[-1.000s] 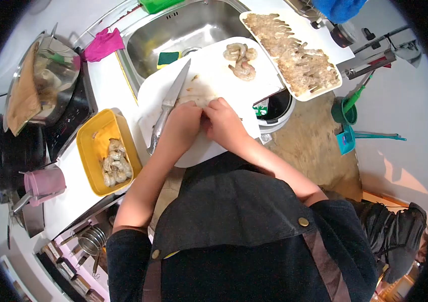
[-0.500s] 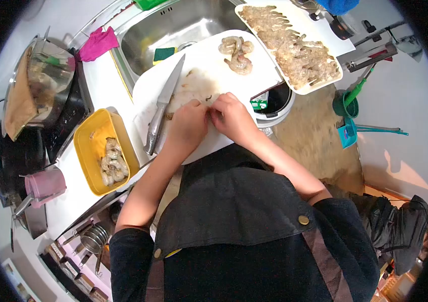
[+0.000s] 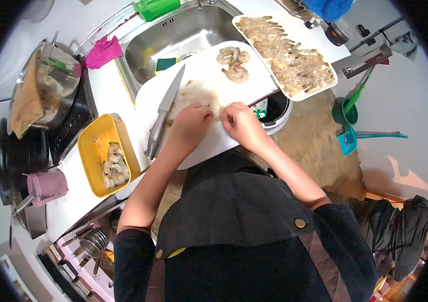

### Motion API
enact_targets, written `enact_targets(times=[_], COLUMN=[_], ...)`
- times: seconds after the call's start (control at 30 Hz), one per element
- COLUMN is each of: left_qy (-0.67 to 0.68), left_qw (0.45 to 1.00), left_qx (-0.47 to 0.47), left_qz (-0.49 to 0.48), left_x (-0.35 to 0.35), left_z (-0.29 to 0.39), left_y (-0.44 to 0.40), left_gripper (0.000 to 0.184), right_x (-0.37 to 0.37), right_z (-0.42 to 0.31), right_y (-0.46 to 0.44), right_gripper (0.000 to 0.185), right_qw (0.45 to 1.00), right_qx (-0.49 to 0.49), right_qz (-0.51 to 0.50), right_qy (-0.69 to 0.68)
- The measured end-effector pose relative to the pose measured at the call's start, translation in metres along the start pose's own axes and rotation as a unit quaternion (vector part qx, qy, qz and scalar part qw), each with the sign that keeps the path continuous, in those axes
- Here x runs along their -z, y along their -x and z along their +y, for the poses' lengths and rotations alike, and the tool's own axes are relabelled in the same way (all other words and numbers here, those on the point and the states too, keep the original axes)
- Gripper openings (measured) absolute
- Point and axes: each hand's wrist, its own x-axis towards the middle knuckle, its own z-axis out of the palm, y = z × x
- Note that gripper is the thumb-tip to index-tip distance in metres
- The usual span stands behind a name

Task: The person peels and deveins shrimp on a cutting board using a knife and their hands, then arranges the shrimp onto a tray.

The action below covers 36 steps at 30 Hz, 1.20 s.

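Over the near part of the white cutting board (image 3: 206,146), my left hand (image 3: 192,126) is closed, its fingertips pinched. My right hand (image 3: 244,125) is closed just to its right, and a small pale piece, perhaps shrimp, shows between the two hands. A large knife (image 3: 166,108) lies on the board left of my left hand, blade pointing away. Several shrimp (image 3: 234,64) rest at the board's far right. Dark scraps dot the stained middle. A white tray (image 3: 331,84) full of shrimp or shells is beyond the board, and a yellow container (image 3: 89,165) at left holds peeled shrimp.
Behind the board is a steel sink (image 3: 183,32) with a sponge (image 3: 165,64). A pink cloth (image 3: 104,52), a glass-lidded pot (image 3: 53,90) and a pink cup (image 3: 48,185) are at left. An open bin (image 3: 276,110) stands under the board's right edge.
My hands have moved apart, my right hand shifting rightward, and a small pale piece now shows between them. The knife and shrimp piles keep their places on the board.
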Motion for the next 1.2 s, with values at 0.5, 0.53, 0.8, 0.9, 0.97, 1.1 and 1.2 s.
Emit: enact_targets(times=[0.5,0.53,0.8,0.9,0.97,1.1,1.2], left_qy=[0.153,0.143,0.103,0.092,0.06,0.078,0.117], left_qw=[0.987,0.988,0.989,0.99,0.993,0.992,0.988], left_qx=[-0.034,-0.023,0.051,0.047,0.053,-0.028,-0.036], left_qz=[0.036,0.045,0.093,0.099,0.09,0.097,0.095], left_x=[-0.006,-0.002,0.074,0.095,0.112,0.122,0.124], left_z=[-0.003,-0.005,-0.01,-0.008,0.004,0.031,0.056], left_y=[0.009,0.01,0.017,0.022,0.03,0.049,0.061], left_gripper=[0.02,0.021,0.013,0.013,0.013,0.013,0.013], right_x=[0.009,0.007,0.003,-0.026,-0.039,-0.074,-0.061], right_z=[-0.028,-0.034,-0.04,-0.037,-0.056,-0.043,-0.042], right_y=[-0.013,-0.017,-0.026,-0.019,-0.018,-0.043,-0.054], right_gripper=[0.006,0.008,0.026,0.03,0.039,0.041,0.028], right_qw=[0.996,0.994,0.875,0.724,0.655,0.489,0.519], right_qx=[-0.067,-0.054,-0.262,-0.375,-0.393,-0.341,-0.273], right_qz=[-0.003,0.015,-0.069,-0.18,-0.169,-0.184,-0.204], right_qy=[-0.061,-0.089,-0.4,-0.55,-0.623,-0.781,-0.784])
